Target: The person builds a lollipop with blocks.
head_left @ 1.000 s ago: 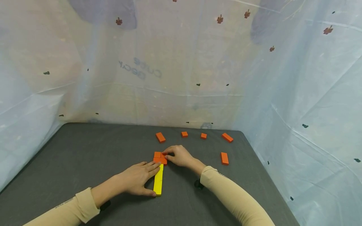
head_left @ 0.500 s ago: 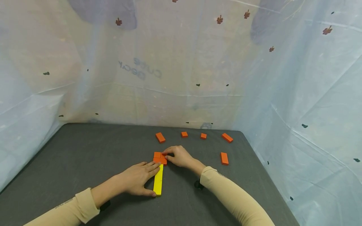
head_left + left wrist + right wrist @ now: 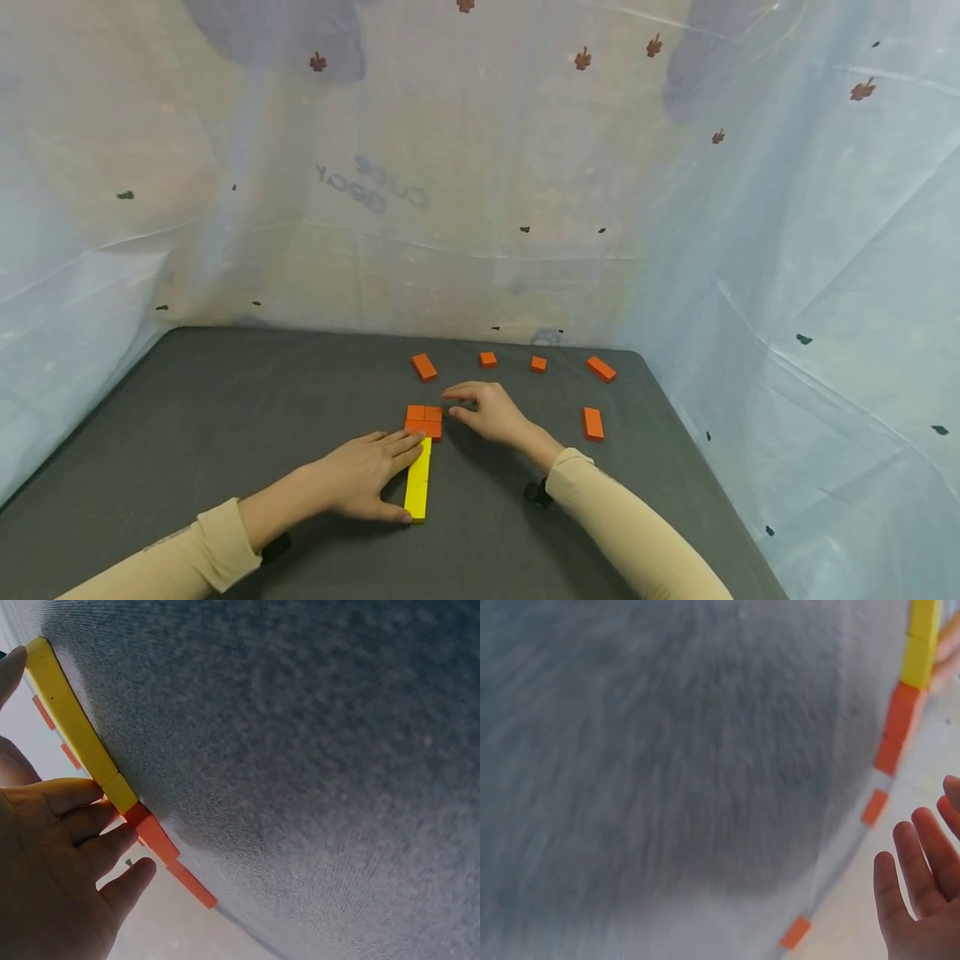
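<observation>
A long yellow block (image 3: 417, 492) lies on the table with a short yellow piece (image 3: 120, 793) at its far end. Beyond that sits a wide orange block (image 3: 426, 431), followed by two small orange blocks (image 3: 433, 413) side by side. My left hand (image 3: 360, 479) rests along the left of this row, thumb at the yellow block's near end, straight fingertips at the yellow-orange join. My right hand (image 3: 491, 414) hovers just right of the small orange blocks, fingers apart and holding nothing.
Loose orange blocks lie on the dark grey table (image 3: 262, 392): one behind the row (image 3: 424, 367), two small ones (image 3: 487, 359) further right, one near the back right corner (image 3: 601, 369) and one at right (image 3: 592, 423). A pale plastic sheet (image 3: 450, 275) hangs behind.
My right hand has let go of the small right orange block and drawn back slightly to the right, its fingers spreading. My left hand stays in place.
</observation>
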